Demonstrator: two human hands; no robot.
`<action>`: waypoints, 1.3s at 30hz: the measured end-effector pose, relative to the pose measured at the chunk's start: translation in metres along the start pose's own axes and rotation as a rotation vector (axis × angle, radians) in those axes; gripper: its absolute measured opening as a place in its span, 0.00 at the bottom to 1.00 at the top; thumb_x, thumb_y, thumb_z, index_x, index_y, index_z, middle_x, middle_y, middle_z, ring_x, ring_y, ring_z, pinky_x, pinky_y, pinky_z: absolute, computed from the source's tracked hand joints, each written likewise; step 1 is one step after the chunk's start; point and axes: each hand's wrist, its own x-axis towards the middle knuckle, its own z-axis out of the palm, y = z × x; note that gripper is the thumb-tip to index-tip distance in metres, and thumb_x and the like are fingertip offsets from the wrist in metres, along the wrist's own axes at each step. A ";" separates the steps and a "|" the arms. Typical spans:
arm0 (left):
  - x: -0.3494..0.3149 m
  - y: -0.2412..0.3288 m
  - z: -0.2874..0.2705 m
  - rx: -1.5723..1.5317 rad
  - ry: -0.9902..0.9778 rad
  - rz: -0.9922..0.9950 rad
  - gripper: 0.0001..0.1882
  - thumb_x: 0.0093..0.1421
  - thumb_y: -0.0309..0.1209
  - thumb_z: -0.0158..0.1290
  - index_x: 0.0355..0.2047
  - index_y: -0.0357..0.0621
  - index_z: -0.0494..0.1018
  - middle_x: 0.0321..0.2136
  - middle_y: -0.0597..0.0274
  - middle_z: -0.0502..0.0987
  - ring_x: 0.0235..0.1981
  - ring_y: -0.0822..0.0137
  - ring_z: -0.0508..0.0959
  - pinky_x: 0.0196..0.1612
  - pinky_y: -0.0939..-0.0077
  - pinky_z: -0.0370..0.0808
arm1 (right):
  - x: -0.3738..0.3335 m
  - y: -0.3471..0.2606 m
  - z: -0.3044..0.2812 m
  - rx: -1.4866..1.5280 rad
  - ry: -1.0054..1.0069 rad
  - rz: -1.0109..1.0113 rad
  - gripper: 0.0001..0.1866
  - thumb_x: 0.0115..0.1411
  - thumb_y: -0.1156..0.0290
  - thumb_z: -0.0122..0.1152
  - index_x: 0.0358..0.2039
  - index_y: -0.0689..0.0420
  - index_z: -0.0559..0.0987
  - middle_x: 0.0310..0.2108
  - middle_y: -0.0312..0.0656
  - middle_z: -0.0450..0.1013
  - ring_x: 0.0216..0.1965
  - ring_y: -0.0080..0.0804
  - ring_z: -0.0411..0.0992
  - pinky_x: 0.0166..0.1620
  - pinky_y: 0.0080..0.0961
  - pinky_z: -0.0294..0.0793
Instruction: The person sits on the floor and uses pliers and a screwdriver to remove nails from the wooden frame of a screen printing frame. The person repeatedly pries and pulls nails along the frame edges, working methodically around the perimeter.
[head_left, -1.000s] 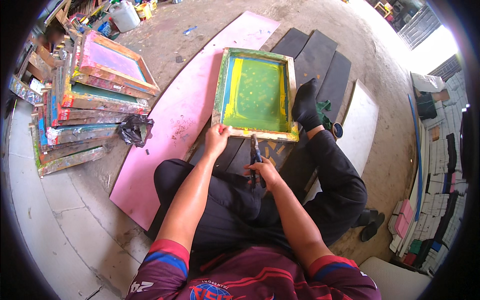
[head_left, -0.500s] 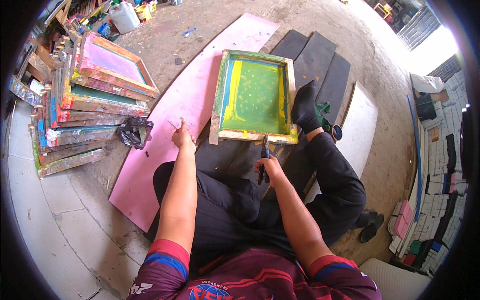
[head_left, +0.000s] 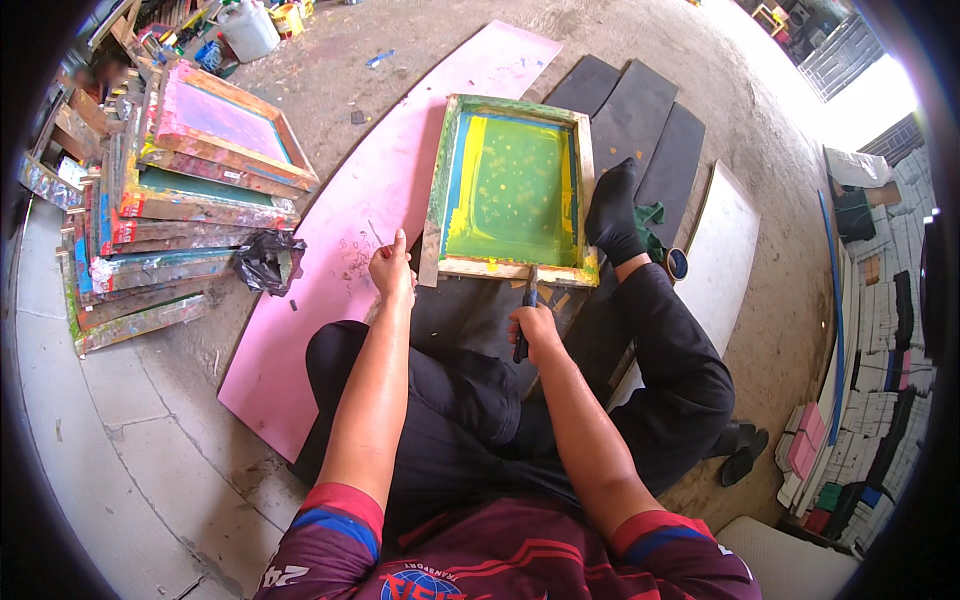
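In front of me lies a wooden screen-printing frame with green and yellow mesh. My right hand is closed around dark-handled pliers, whose jaws meet the frame's near rail. To the left of the frame, above the pink board, my left hand is closed with the thumb up. A thin, dark, sliver-like piece sticks out from its fingers; its kind is too small to make out. Beside that hand, several small dark bits lie scattered on the pink board.
Stacked wooden frames stand at the left, with a black plastic bag against them. Dark boards lie beneath and beyond the frame. My socked foot rests by its right rail, near a green cloth and a small round container.
My left hand has shifted to the right, toward the frame, uncovering more of the dark bits. My right hand and the pliers stay almost in place at the near rail.
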 end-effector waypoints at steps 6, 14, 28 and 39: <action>-0.004 -0.003 0.005 0.029 -0.031 0.026 0.26 0.62 0.51 0.64 0.28 0.41 0.69 0.20 0.63 0.72 0.06 0.73 0.65 0.08 0.75 0.59 | 0.005 0.006 -0.017 0.066 -0.085 0.021 0.07 0.51 0.74 0.58 0.31 0.61 0.75 0.24 0.44 0.70 0.18 0.38 0.70 0.20 0.40 0.71; -0.012 -0.002 0.004 0.050 -0.054 0.028 0.25 0.64 0.50 0.63 0.27 0.42 0.68 0.19 0.64 0.71 0.06 0.74 0.64 0.08 0.75 0.59 | 0.015 0.019 -0.031 0.198 -0.203 0.031 0.15 0.51 0.76 0.58 0.42 0.60 0.75 0.25 0.45 0.71 0.19 0.39 0.71 0.21 0.40 0.72; -0.040 -0.013 0.012 0.198 -0.643 0.052 0.15 0.65 0.38 0.62 0.44 0.38 0.80 0.28 0.64 0.80 0.11 0.80 0.67 0.12 0.81 0.62 | -0.018 0.039 -0.016 0.199 -0.484 -0.066 0.20 0.54 0.79 0.54 0.50 0.63 0.72 0.26 0.46 0.73 0.20 0.37 0.73 0.24 0.35 0.75; -0.059 -0.018 0.018 0.338 -0.781 0.136 0.08 0.67 0.33 0.60 0.34 0.40 0.78 0.22 0.68 0.77 0.12 0.80 0.67 0.14 0.79 0.63 | -0.040 0.020 -0.001 0.162 -0.637 -0.043 0.20 0.58 0.79 0.52 0.52 0.62 0.72 0.35 0.50 0.78 0.31 0.40 0.79 0.32 0.35 0.80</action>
